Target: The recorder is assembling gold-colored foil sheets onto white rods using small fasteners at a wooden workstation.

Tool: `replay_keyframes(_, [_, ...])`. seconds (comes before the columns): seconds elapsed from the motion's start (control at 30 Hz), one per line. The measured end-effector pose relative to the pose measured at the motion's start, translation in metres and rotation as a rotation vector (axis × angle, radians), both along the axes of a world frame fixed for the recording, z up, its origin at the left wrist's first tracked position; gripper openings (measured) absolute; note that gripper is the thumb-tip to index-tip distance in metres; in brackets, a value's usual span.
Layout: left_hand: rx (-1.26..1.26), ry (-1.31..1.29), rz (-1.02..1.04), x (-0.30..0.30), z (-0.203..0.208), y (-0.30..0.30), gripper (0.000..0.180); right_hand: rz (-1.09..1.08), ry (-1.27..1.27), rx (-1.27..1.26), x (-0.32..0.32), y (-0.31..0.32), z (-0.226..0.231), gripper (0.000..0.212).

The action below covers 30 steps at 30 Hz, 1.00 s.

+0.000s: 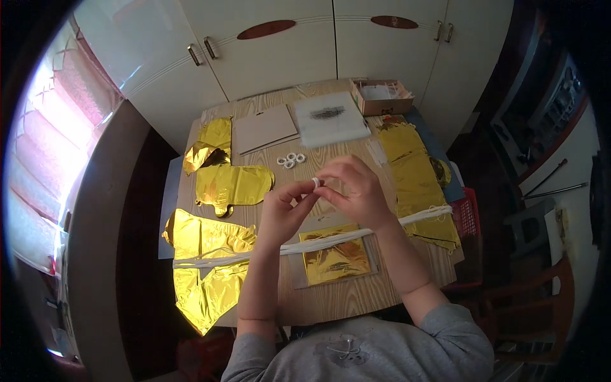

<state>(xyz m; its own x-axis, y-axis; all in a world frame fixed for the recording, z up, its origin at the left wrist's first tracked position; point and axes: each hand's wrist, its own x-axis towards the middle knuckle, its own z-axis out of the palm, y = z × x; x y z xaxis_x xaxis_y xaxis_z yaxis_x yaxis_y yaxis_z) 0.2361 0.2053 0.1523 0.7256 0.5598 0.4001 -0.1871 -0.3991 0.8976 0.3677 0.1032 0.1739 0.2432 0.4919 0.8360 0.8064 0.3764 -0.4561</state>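
Over the middle of the table, my left hand [283,207] and my right hand [358,191] meet fingertip to fingertip. Between their pinched fingers is a small white ring [316,182], perhaps a tiny roll of ribbon or tape. Several similar white rings [291,160] lie grouped just beyond my hands. Below my wrists, a folded gold foil sheet [334,262] rests on a grey card [296,275]. A long bundle of white strings [318,244] runs across it from left to right, passing beneath my forearms.
Flat gold foil pieces [232,186] like uninflated balloons lie left, with more gold foil [414,178] right. Behind are a grey-brown board [264,129], a clear plastic packet [334,130] and an open cardboard box [383,105]. White cabinets [273,57] stand behind the table.
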Motion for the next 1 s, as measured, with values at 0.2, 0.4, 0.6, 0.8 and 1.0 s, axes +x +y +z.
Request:
replay_keyframes(0.2, [-0.100, 0.208, -0.254, -0.012, 0.014, 0.007, 0.011, 0.542, 0.513, -0.419, 0.014, -0.004, -0.015, 0.014])
replay_keyframes(0.4, [-0.411, -0.006, -0.486, -0.009, 0.013, 0.007, 0.023, 0.618, 0.596, -0.481, 0.018, -0.004, -0.018, 0.007])
replay_keyframes(0.6, [-0.335, 0.058, -0.226, -0.006, 0.006, 0.016, 0.025, 0.533, 0.576, -0.377, 0.016, 0.001, -0.020, 0.011])
replay_keyframes(0.8, [-0.206, 0.024, -0.050, 0.001, -0.002, 0.023, 0.016, 0.424, 0.501, -0.435, 0.021, 0.007, -0.027, 0.013])
replay_keyframes(1.0, [0.742, 0.358, 0.427, 0.046, -0.066, 0.082, 0.006, 0.105, 0.525, -0.481, 0.049, 0.030, -0.059, 0.021])
